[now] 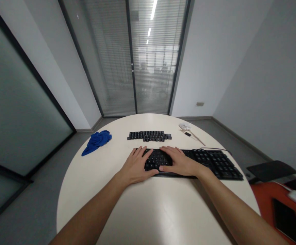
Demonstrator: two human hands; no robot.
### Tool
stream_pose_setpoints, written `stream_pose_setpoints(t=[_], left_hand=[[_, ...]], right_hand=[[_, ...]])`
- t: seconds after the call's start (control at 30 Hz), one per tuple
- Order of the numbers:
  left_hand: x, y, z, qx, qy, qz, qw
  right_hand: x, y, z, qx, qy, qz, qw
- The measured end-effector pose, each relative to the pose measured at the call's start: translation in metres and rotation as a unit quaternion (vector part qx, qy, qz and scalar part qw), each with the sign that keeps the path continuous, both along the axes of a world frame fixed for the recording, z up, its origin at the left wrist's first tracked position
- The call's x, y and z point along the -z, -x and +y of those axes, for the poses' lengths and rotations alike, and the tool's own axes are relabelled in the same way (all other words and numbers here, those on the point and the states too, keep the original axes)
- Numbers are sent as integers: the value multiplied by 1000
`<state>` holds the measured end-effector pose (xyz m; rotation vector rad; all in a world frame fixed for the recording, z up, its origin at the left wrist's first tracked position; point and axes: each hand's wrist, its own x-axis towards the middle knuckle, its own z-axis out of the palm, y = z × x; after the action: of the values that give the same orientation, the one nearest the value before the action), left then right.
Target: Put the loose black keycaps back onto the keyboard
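Note:
A black keyboard [218, 164] lies on the table in front of me. My left hand [139, 166] rests over its left end, fingers spread toward the far edge and thumb along the near edge. Over the middle lies my right hand [178, 161], its fingers stretched out and thumb pointing left. Between the hands, part of the keyboard looks bare of keycaps, showing small switch posts; the hands hide some of it. Beyond the keyboard, loose black keycaps [150, 135] stand close together in rows.
A crumpled blue cloth [97, 141] lies at the table's left. Back right are a thin stick [197, 139], a clear plastic bag [185, 126] and a small black piece [187, 134]. The round white table [94, 190] stands beside a red chair [265, 195] holding a dark phone [287, 217].

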<state>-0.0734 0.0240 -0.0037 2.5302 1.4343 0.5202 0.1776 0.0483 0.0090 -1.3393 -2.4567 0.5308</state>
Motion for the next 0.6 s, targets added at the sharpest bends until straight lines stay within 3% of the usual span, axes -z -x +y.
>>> stream_pose_setpoints(t=[0.17, 0.43, 0.6], left_hand=[[-1, 3, 0, -6, -2, -2, 1000], [-11, 19, 11, -80, -23, 34, 996], [-5, 39, 23, -81, -15, 24, 996]], right_hand=[[-2, -11, -4, -43, 19, -64, 997], [2, 27, -17, -47, -27, -55, 997], [-10, 44, -11, -62, -33, -35, 997]])
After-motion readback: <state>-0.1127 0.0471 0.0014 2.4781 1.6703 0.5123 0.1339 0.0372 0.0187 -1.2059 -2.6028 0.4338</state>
